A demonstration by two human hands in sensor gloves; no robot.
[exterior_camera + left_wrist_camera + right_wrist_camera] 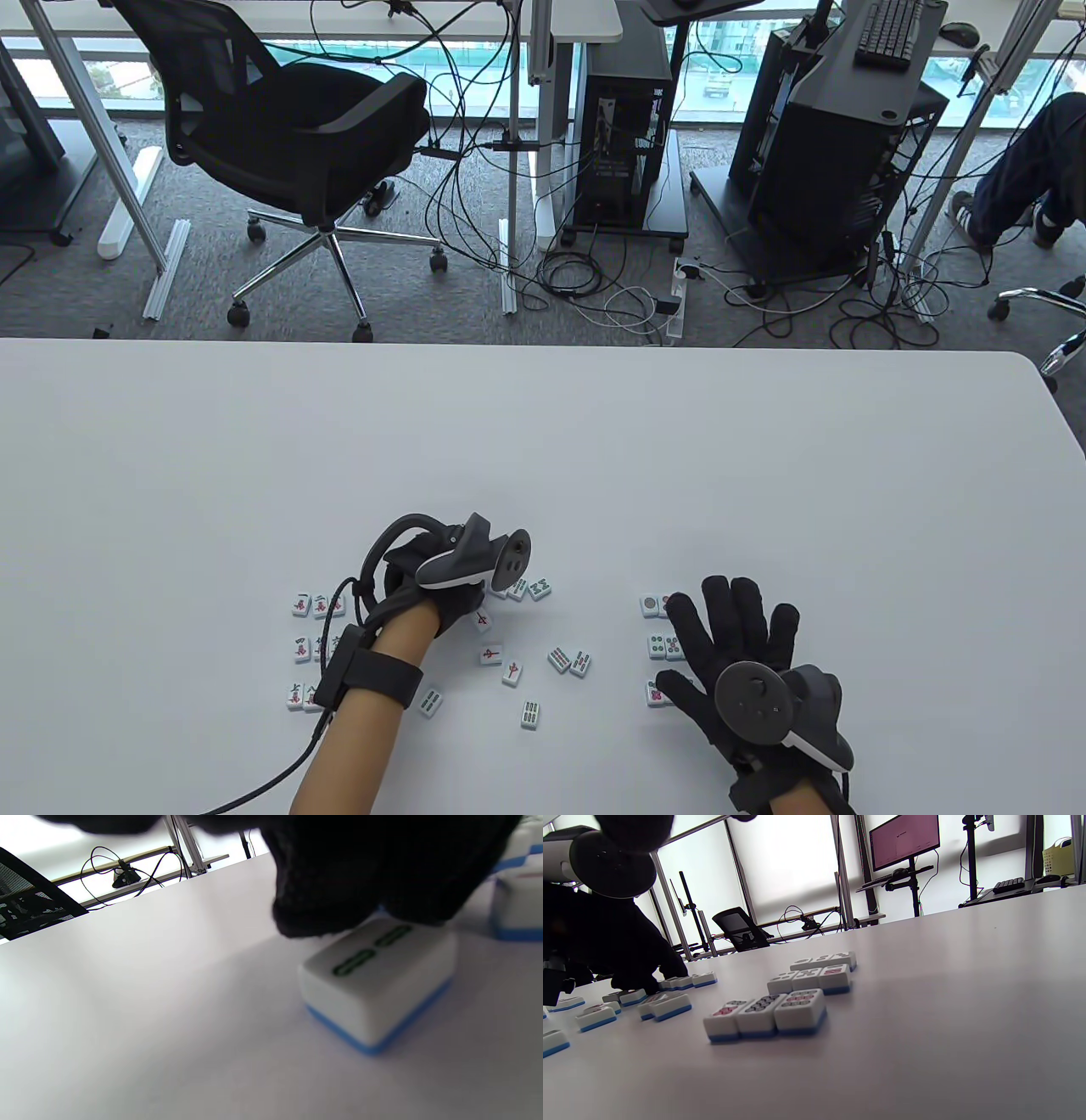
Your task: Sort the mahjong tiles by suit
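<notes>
Nearest you, your right hand [730,645] lies flat with fingers spread over the dot tiles [660,647] on the right of the desk [543,458]. It holds nothing — it only covers them. The right wrist view shows that group as three tidy rows of three, faces up, edges touching.

On the left, partly under your left forearm, the character tiles [303,647] stand in three rows as well. How many are in each row I cannot tell, since the arm hides part of them. So two suits look largely sorted.

Between the two groups the work is left. Three red-marked tiles [491,654] and several bamboo tiles [569,660] lie loose, each at its own angle, some well apart from the rest. No bamboo group has been formed yet.

A little farther out, your left hand [450,586] is down over two bamboo tiles at the far edge of the scatter. The left wrist view shows gloved fingertips [309,912] on the far edge of one bamboo tile [377,980], which sits flat on the desk. Whether the fingers pinch it or only press on it, the pictures do not show.

My judgement — you are past halfway, with the bamboo suit to gather and the red-marked strays to place.
</notes>
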